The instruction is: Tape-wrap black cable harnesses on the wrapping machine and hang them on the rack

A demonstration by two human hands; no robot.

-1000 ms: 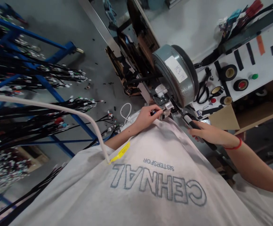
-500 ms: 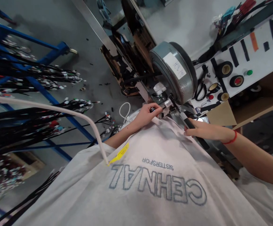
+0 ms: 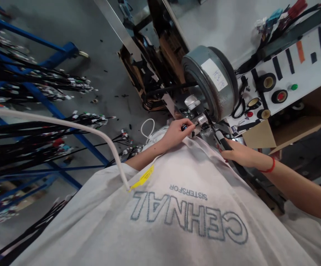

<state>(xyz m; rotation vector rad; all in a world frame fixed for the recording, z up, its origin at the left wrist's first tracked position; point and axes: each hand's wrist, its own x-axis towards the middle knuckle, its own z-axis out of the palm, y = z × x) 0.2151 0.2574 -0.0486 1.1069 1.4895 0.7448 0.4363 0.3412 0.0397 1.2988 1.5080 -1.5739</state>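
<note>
My left hand (image 3: 177, 133) is closed, thumb and fingers pinched together beside the metal head of a small machine (image 3: 202, 119). A small dark piece shows between its fingers, too hidden to name. My right hand (image 3: 239, 153) is wrapped round a straight black cable bundle (image 3: 223, 141), with a red cord at the wrist. The bundle slants from the machine head down past my palm. Above the hands sits a big grey drum-shaped part (image 3: 220, 98) with a white handwritten label. My white shirt (image 3: 193, 170) lies just below both hands.
To the right, tape rolls (image 3: 266, 82), scissors (image 3: 239, 105) and a green button (image 3: 294, 87) are on a white board. An open cardboard box (image 3: 304, 125) stands below it. Blue racks (image 3: 58, 55) hung with black wire harnesses fill the left. A pale hose (image 3: 94, 129) crosses near my shirt.
The view has shifted slightly, so the machine and both hands appear a little further right. Both hands keep their grips, with only slight motion relative to the machine.
</note>
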